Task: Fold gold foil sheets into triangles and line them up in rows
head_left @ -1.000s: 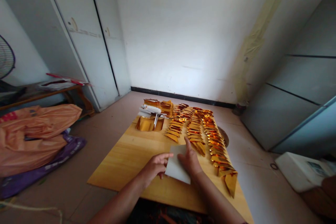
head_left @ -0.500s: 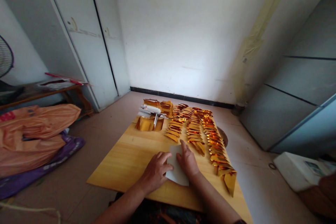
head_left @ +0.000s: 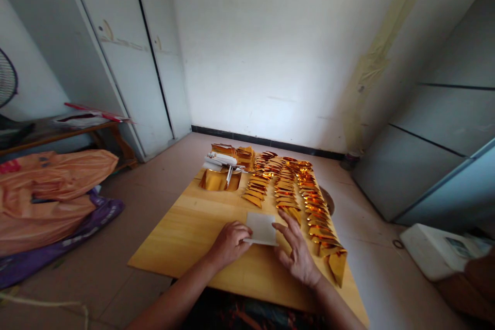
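A whitish sheet of paper (head_left: 262, 227) lies near the middle of the wooden board (head_left: 185, 232), with a raised or folded near edge. My left hand (head_left: 232, 241) pinches its near left corner between thumb and fingers. Beside the right edge is my right hand (head_left: 296, 252), its fingers spread and the fingertips at or just by the paper; whether they touch it I cannot tell. Just beyond, folded gold foil papers (head_left: 286, 188) stand in overlapping rows, and one longer row (head_left: 319, 216) runs down the board's right side.
At the board's far left lie a flat gold sheet (head_left: 214, 180) and a pile of white paper pieces (head_left: 222, 160). An orange bag (head_left: 58, 180) and a purple bag (head_left: 77, 232) rest on the floor to the left. On the right stands a white box (head_left: 433, 250).
The paper now looks shorter, with its near edge farther from me. My right hand has moved right and spread its fingers, while my left hand has closed on the near left corner.
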`<state>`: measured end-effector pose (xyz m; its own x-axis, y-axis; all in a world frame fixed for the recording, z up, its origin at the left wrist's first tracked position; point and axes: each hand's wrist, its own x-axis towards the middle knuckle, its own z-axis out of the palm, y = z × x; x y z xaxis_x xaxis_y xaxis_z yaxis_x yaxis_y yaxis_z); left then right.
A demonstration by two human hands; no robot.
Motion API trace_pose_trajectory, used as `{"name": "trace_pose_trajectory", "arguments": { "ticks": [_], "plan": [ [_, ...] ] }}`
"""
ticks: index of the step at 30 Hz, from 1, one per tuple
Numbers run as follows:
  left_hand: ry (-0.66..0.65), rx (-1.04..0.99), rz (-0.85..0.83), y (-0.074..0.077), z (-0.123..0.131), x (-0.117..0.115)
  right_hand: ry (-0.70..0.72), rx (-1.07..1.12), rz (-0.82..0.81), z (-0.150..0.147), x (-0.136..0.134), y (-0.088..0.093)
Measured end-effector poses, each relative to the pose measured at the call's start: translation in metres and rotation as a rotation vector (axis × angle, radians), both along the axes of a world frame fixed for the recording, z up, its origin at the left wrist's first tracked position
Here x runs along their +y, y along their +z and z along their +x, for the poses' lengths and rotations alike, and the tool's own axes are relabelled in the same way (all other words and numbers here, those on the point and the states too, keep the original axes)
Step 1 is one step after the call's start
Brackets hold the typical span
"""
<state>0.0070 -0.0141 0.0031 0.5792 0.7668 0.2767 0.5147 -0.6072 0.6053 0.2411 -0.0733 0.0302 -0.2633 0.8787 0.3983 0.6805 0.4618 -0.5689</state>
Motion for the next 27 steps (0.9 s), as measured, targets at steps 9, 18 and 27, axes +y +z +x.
{"name": "trace_pose_trajectory", "arguments": {
  "ticks": [9, 18, 27],
  "plan": [
    [0.137, 0.081, -0.155, 0.016, 0.009, 0.010, -0.132, 0.263, -0.152, -0.016, 0.031, -0.028],
    [0.396, -0.011, -0.249, 0.005, 0.026, 0.011, -0.350, 0.094, -0.219, -0.026, 0.056, -0.018],
    [0.301, 0.157, -0.026, 0.005, 0.027, 0.005, -0.456, -0.213, -0.198, -0.039, 0.062, -0.021]
  ]
}}
